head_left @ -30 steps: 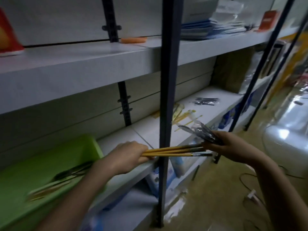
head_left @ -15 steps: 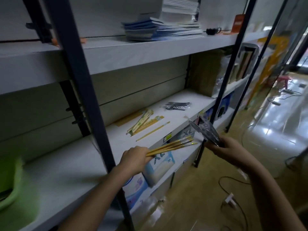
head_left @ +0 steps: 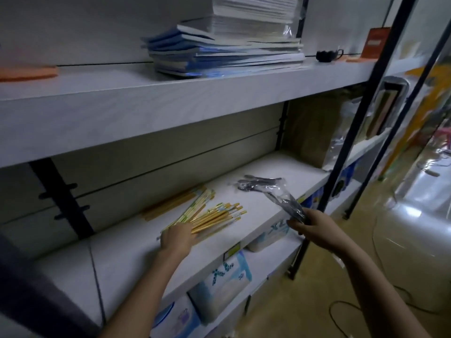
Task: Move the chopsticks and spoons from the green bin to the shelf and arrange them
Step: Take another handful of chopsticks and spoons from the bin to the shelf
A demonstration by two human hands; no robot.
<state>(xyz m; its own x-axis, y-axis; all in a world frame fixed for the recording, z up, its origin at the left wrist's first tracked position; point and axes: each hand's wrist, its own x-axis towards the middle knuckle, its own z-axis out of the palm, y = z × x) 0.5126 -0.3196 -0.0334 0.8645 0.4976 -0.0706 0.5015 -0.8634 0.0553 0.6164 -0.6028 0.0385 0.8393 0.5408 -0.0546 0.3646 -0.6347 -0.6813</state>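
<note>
yellow chopsticks point(head_left: 219, 217) are lying fanned on the middle shelf point(head_left: 280, 167), tips pointing 2 o'clock, left hand point(head_left: 177, 237) gripping their near ends. bagged spoons point(head_left: 260, 184) are sitting at their 2 o'clock. second spoon bag point(head_left: 286, 204) is sticking out of the right hand point(head_left: 314, 228) toward 10 o'clock.

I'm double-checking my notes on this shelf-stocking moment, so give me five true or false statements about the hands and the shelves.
1. The left hand is at the near ends of the chopsticks on the middle shelf. True.
2. The right hand is empty. False: its fingers grip a clear spoon packet.
3. Another spoon packet lies on the middle shelf, to the right of the chopsticks. True.
4. The blue booklets are stacked on the floor. False: they sit on the upper shelf.
5. The green bin stands beside the chopsticks. False: no green bin is in view.
</note>
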